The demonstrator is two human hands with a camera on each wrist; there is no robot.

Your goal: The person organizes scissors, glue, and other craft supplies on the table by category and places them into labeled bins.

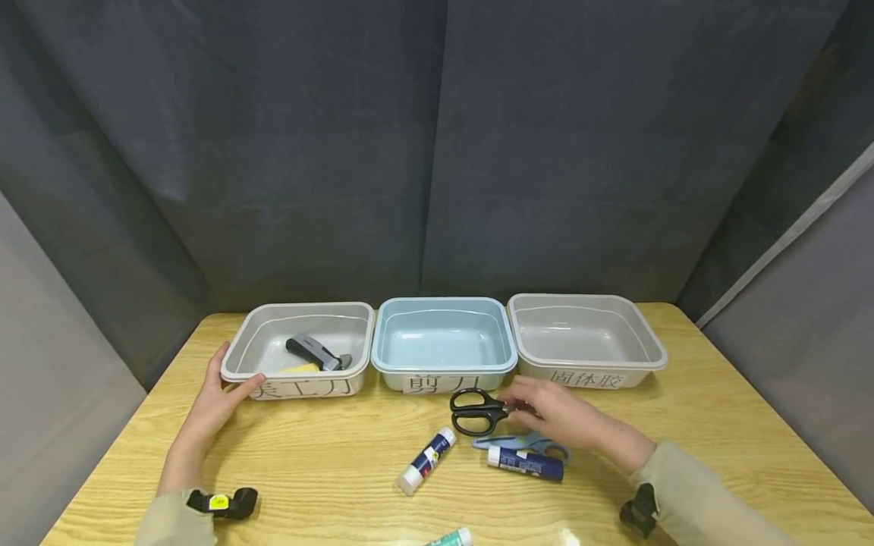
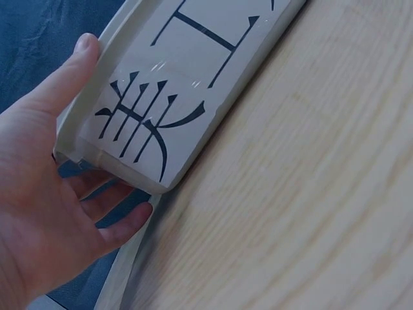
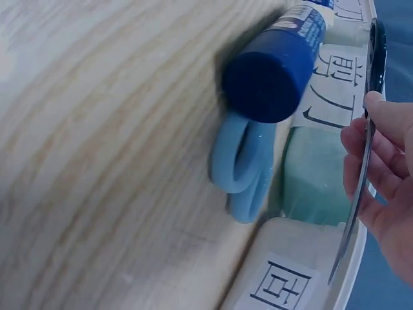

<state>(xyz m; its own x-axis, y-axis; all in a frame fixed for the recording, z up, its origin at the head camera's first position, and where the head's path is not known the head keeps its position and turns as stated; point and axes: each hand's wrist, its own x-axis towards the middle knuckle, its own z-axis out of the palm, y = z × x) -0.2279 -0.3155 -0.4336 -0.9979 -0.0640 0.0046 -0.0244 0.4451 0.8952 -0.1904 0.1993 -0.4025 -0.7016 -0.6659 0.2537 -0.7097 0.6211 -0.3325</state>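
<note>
Right hand (image 1: 556, 413): 1, reaching in over the desk (image 1: 328, 447) from the lower right, forearm slanting inward, fingers bent. Grip: pinching the black scissors (image 1: 486, 410) near the joint, thumb on 1 face and fingers on the other.

Black scissors: 1 pair, in front of the blue bin (image 1: 444, 349). The 2 handle loops project beyond the fingertips toward the person's left; the blade part runs back along the fingers, its end past them in the right wrist view. Contact with the desk: cannot be told.

Left hand (image 1: 213, 402): 1, at the near left corner of the left grey bin (image 1: 310, 305). Thumb extended at the front rim, fingers spread along the side. Grip: relaxed, touching the bin.

Left grey bin, contents: 1 grey-and-black cutter (image 1: 314, 351); 1 yellow item (image 1: 300, 368), partly hidden.

Near the right hand: 1 pair of light blue scissors (image 1: 529, 442), partly covered from view by 1 dark blue glue stick (image 1: 526, 463). Farther left: 1 white-ended glue stick (image 1: 428, 459), lying aslant.
</note>
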